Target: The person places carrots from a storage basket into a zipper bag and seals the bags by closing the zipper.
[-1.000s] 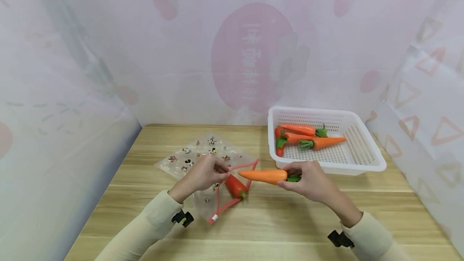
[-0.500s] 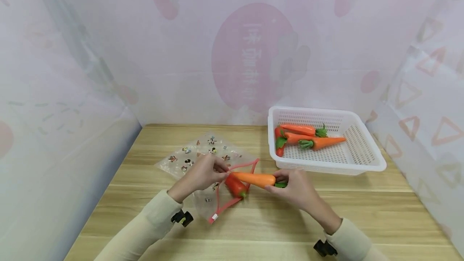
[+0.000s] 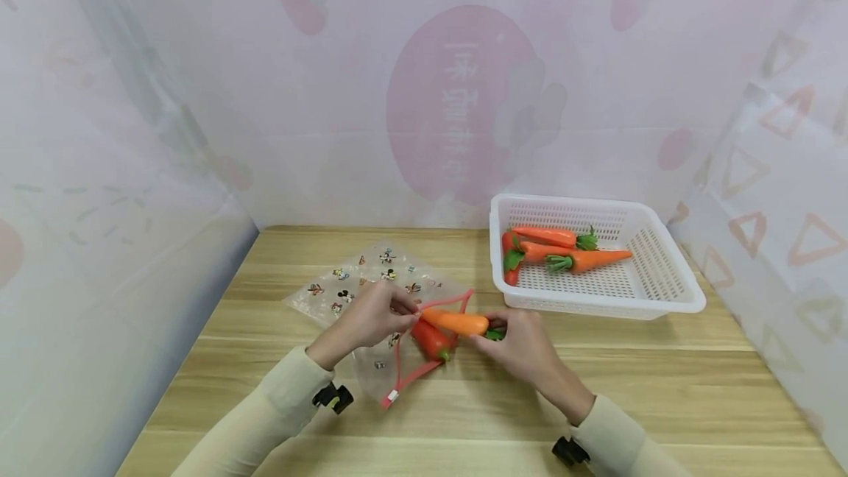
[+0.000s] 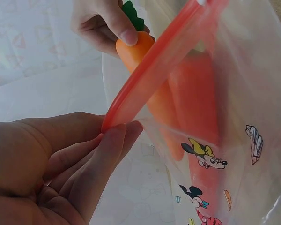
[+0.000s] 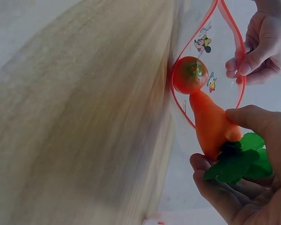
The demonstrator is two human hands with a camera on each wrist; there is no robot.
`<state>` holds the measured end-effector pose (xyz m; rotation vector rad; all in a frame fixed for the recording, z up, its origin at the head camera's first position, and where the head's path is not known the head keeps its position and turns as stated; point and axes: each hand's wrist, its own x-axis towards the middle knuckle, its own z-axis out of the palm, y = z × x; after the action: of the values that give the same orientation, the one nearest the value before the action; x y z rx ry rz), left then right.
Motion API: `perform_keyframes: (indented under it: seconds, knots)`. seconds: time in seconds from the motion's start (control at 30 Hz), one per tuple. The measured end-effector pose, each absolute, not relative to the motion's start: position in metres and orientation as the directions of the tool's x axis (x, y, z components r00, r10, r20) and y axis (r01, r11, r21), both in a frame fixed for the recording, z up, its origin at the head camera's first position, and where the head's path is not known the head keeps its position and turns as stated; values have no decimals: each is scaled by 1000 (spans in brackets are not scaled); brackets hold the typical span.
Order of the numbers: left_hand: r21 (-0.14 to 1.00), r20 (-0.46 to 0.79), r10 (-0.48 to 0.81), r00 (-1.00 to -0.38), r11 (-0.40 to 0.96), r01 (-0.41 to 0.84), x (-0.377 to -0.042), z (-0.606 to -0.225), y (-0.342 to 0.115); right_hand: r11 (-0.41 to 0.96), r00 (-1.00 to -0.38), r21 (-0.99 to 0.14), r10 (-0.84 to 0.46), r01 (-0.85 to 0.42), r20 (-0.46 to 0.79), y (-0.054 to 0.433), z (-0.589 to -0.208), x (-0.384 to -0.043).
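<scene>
A clear zip bag (image 3: 344, 293) with cartoon prints and a red zip edge lies on the table, its mouth spread toward the right. My left hand (image 3: 367, 319) pinches the upper lip of that mouth between thumb and fingers. Just inside the opening lies a red carrot (image 3: 432, 341), its green stem end facing out. My right hand (image 3: 520, 344) grips an orange carrot (image 3: 457, 321) by its thick end, near the green leaves (image 5: 239, 161). In the left wrist view the orange carrot's tip shows through the plastic, beside the red one.
A white perforated basket (image 3: 669, 293) stands at the back right, holding several carrots (image 3: 599, 261). Beneath everything is a wooden table (image 3: 662, 374). Printed fabric walls (image 3: 358, 168) close off the back and both sides.
The right hand has moved left, carrying the orange carrot tip-first into the bag's mouth above the red carrot. My left hand keeps its pinch in the same place.
</scene>
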<state>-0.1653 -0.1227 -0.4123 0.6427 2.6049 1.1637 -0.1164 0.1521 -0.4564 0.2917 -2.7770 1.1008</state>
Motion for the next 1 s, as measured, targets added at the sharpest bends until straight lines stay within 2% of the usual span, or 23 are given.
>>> perform_keyframes:
  seconds: [0.27, 1.0]
  knots:
    - [741, -24, 479, -877, 598, 307, -166, -412, -121, 738, -976, -642, -106, -206, 192, 138, -456, -121]
    - [716, 3, 497, -868, 604, 349, -167, -412, -120, 807, -967, -537, -164, -246, 196, 104, -451, -128]
